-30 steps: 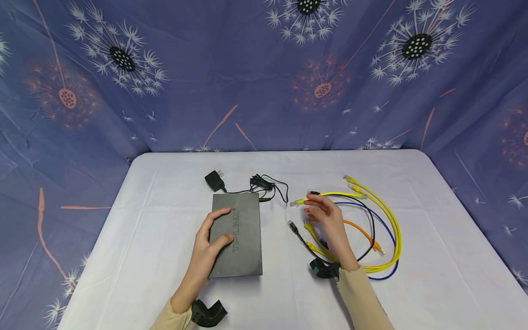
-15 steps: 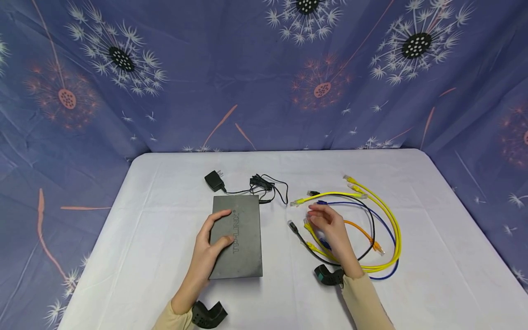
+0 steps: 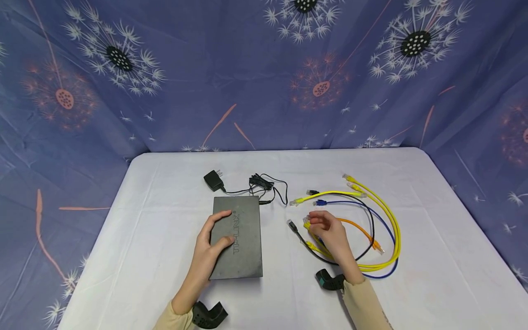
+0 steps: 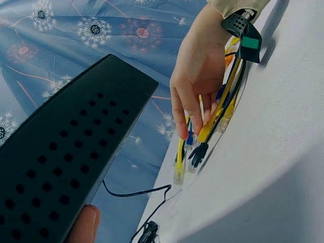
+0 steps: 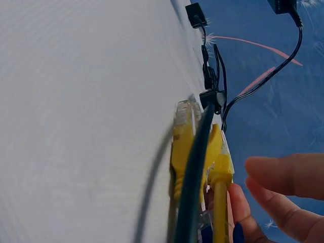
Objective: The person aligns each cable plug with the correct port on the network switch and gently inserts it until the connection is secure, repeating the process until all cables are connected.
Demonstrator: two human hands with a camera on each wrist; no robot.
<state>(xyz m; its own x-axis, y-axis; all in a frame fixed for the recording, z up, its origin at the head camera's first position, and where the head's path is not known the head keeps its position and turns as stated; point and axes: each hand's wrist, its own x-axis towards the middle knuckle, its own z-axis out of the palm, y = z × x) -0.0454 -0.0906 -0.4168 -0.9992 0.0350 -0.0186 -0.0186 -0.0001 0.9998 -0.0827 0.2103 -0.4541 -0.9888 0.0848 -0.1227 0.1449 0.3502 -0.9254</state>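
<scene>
My left hand (image 3: 206, 247) grips a dark grey TP-LINK network switch (image 3: 245, 238) by its left side, thumb and index finger on top. In the left wrist view the switch's vented side (image 4: 76, 147) faces the camera. A thin black power cord runs from its far right corner. My right hand (image 3: 334, 233) hovers over a loose group of network cables, fingers loosely bent and thumb apart from them. Its fingertips are right by a yellow plug (image 3: 307, 223). In the right wrist view, yellow plugs (image 5: 220, 169) and a dark cable (image 5: 195, 177) pass in front of the fingers.
A black power adapter (image 3: 213, 180) with a bundled cord (image 3: 261, 182) lies behind the switch. Yellow, blue (image 3: 319, 202), black (image 3: 292, 225) and orange (image 3: 377, 246) cables curve across the right of the white table (image 3: 165, 220). A patterned blue curtain (image 3: 264, 82) hangs behind.
My right hand has drawn back toward me from the yellow cable's end, uncovering the blue and black plugs there. The left hand and the switch have hardly moved.
</scene>
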